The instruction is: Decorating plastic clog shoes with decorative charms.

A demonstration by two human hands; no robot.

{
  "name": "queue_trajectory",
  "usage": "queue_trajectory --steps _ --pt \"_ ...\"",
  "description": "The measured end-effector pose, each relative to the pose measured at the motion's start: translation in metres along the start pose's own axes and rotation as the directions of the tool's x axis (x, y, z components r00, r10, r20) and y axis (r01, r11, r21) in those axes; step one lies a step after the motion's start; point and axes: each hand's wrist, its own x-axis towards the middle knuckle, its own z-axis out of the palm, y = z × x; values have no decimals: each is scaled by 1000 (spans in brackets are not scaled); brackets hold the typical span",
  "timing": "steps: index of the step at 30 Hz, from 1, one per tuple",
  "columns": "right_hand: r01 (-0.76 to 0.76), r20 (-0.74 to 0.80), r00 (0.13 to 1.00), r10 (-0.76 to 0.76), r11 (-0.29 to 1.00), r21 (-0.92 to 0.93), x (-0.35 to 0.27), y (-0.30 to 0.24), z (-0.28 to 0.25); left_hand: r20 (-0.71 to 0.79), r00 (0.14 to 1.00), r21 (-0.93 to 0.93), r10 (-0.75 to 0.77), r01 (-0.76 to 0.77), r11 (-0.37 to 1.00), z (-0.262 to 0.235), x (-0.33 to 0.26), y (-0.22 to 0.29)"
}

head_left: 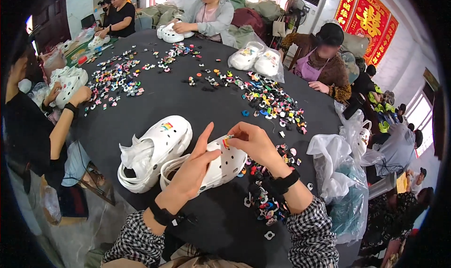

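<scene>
A white clog (224, 167) with small round holes lies on the dark table in front of me. My left hand (193, 169) rests against its near left side, fingers stretched out and thumb over the upper. At the clog's toe, my right hand (251, 143) pinches a small rainbow-coloured shoe charm (226, 141) against the surface; the fingertips partly cover it. Left of my hands sits a second white clog (162, 148), with a similar rainbow charm (166, 126) on its toe and crumpled white wrapping (137, 154) inside.
Loose charms lie in a pile (265, 193) beside my right forearm, with more heaps (277, 101) farther off. Clear plastic bags (338, 174) cover the right table edge. Bagged white clogs (256, 59) stand at the back. Several people sit around the table, some handling white clogs.
</scene>
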Motion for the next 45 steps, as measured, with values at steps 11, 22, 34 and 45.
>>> queue_trajectory --steps 11,22,34,45 --pt "20 15 1000 -19 993 -116 -1 10 1 56 998 -189 -28 38 981 -15 11 -1" --pt "41 -28 998 -48 977 -209 3 22 2 66 997 -214 -46 59 975 -13 9 0" --pt "90 111 991 -75 986 -141 7 19 -3 82 995 -214 -54 70 974 -12 8 0" --pt "102 119 991 -61 921 -377 25 36 -16 97 993 -239 -62 84 967 -13 7 0"
